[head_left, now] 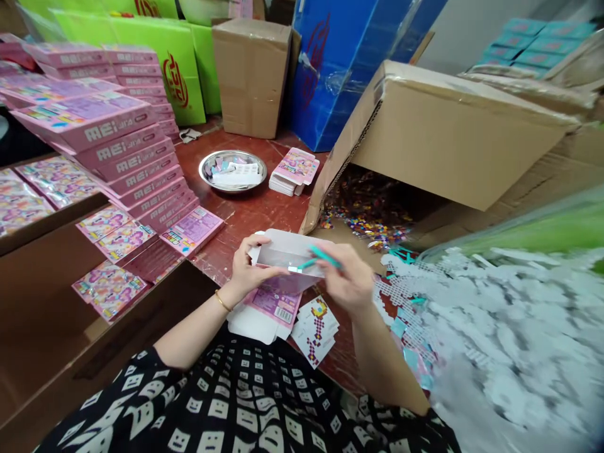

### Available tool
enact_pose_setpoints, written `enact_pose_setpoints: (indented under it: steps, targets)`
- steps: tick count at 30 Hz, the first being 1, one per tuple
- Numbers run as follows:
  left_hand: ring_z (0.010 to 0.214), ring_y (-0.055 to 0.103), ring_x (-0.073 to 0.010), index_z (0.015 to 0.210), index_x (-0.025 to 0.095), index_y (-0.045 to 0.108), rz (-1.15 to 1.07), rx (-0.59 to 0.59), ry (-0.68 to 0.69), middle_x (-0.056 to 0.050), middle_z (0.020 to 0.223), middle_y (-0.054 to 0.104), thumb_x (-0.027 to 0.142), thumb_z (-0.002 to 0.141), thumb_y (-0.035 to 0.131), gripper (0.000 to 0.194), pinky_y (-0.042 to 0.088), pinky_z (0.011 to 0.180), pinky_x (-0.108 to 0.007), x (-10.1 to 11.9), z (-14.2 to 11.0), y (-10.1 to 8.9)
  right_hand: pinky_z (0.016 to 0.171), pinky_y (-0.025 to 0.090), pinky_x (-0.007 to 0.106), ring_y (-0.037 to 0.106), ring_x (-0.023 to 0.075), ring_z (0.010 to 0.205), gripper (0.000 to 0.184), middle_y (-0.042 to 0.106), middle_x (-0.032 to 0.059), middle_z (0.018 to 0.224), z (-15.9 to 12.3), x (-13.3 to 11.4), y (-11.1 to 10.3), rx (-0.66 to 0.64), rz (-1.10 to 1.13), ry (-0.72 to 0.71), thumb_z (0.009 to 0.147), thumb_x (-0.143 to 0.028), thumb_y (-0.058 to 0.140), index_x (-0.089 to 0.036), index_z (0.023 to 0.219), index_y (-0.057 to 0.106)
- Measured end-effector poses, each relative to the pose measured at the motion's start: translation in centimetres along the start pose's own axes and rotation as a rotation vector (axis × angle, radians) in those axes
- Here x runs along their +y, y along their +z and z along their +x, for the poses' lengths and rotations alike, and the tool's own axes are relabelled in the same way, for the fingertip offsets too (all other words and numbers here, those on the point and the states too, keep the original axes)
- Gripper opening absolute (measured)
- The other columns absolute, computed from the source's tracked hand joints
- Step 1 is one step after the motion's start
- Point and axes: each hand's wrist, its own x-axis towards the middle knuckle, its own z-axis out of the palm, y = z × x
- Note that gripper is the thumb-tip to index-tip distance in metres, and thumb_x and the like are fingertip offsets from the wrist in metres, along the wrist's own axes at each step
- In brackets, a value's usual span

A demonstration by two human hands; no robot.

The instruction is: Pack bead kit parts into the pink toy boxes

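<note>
My left hand [248,264] grips the left end of an opened carton box [287,241], its thumb along the near edge. The box's pale inside faces up, with small white bits at the bottom. Over its right end, my right hand [349,277] is closed on slim teal plastic pieces [326,256]; blur hides whether they are joined. A flattened-looking pink printed panel with a barcode [278,305] and white flaps lies below the box. Beside it are white cards with a pixel wand picture [317,330].
Pink boxes [127,135] stand stacked at left. A metal bowl [233,189] and a stack of printed cartons [295,168] sit behind. A tipped cardboard box [462,138] holds colourful small packets [372,226]. White plastic pieces [509,327] heap at right.
</note>
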Motion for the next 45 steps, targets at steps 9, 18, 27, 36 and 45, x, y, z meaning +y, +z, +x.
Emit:
enact_pose_setpoints:
  steps: [9, 18, 27, 36, 45]
  targets:
    - [0.088, 0.068, -0.0196, 0.125, 0.025, 0.046, -0.010, 0.031, 0.126, -0.005, 0.104, 0.059, 0.064, 0.069, 0.079, 0.076, 0.057, 0.076, -0.034, 0.1, -2.5, 0.5, 0.083, 0.056, 0.036, 0.069, 0.0242, 0.101, 0.054, 0.072, 0.0094, 0.117, -1.7, -5.1, 4.4, -0.086, -0.197, -0.056, 0.100, -0.022, 0.048, -0.028, 0.153, 0.038]
    - [0.085, 0.066, -0.0175, 0.128, 0.027, 0.045, 0.093, 0.036, 0.221, -0.002, 0.102, 0.059, 0.063, 0.064, 0.082, 0.083, 0.055, 0.077, -0.033, -1.4, -1.6, 0.6, 0.105, 0.039, 0.059, 0.053, 0.0347, 0.125, 0.028, 0.057, 0.0101, 0.134, -4.8, -1.0, 1.6, 0.071, -0.387, 0.114, 0.088, -0.025, 0.067, -0.032, 0.116, 0.067]
    - [0.082, 0.064, -0.0193, 0.076, 0.018, 0.059, -0.039, -0.267, 0.012, -0.007, 0.088, 0.065, 0.038, 0.094, 0.062, 0.027, 0.053, 0.072, -0.033, -0.9, 0.0, 0.3, 0.077, 0.060, 0.044, 0.071, 0.0276, 0.096, 0.023, 0.069, 0.0109, 0.101, -6.3, 3.1, 4.8, 0.158, 0.001, 0.211, 0.097, -0.036, 0.050, -0.024, 0.104, 0.068]
    - [0.094, 0.069, -0.0237, 0.104, 0.022, 0.062, -0.212, -0.295, 0.212, -0.008, 0.097, 0.068, 0.043, 0.083, 0.076, 0.033, 0.060, 0.081, -0.041, -0.9, 0.3, -0.9, 0.077, 0.063, 0.045, 0.071, 0.0297, 0.098, 0.036, 0.068, 0.0144, 0.102, -4.4, 1.9, 2.8, 0.045, 0.092, 0.036, 0.087, -0.051, 0.066, -0.021, 0.107, 0.067]
    - [0.083, 0.065, -0.0173, 0.113, 0.024, 0.065, -0.092, -0.450, 0.185, -0.006, 0.091, 0.065, 0.022, 0.097, 0.056, 0.019, 0.058, 0.071, -0.029, 1.4, 1.5, -2.3, 0.088, 0.062, 0.033, 0.073, 0.0201, 0.103, 0.035, 0.076, 0.0077, 0.113, -2.0, 1.1, -0.5, -0.317, 0.062, -0.028, 0.096, -0.021, 0.054, -0.026, 0.129, 0.064]
